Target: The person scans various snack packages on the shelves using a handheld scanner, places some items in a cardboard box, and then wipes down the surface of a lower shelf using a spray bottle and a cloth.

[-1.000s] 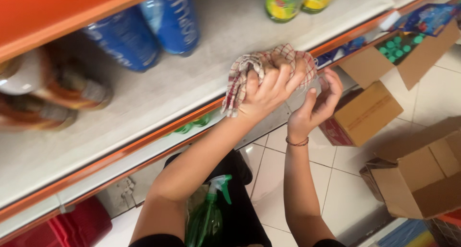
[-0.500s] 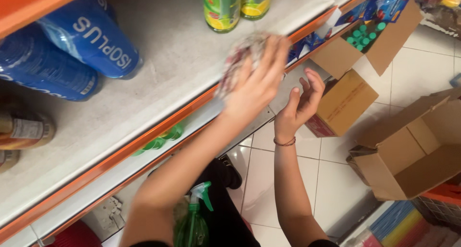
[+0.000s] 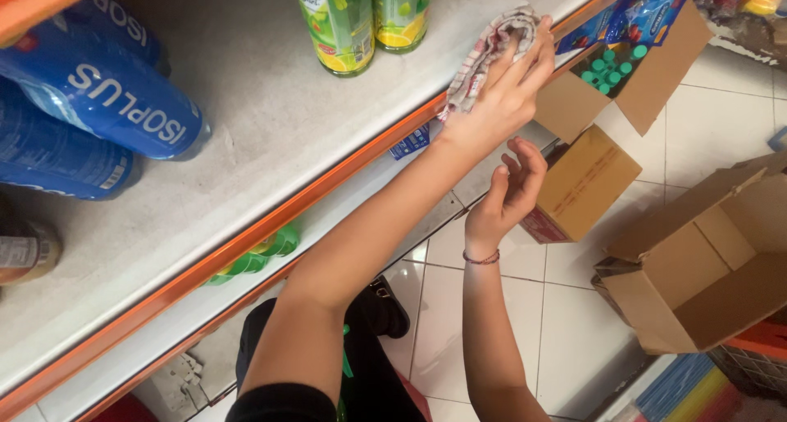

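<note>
Checked cloth [image 3: 484,57] is pressed flat onto the grey shelf [image 3: 246,86] by the left hand [image 3: 500,94]; the right hand [image 3: 504,196] is held empty, fingers loosely curled, below.

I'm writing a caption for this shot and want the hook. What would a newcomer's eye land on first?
First, the left hand pressing a checked cloth onto the pale shelf near its orange edge, with the right hand open and empty just below. Next, the big blue bottles lying at far left, and the open boxes on the tiled floor at right.
</note>
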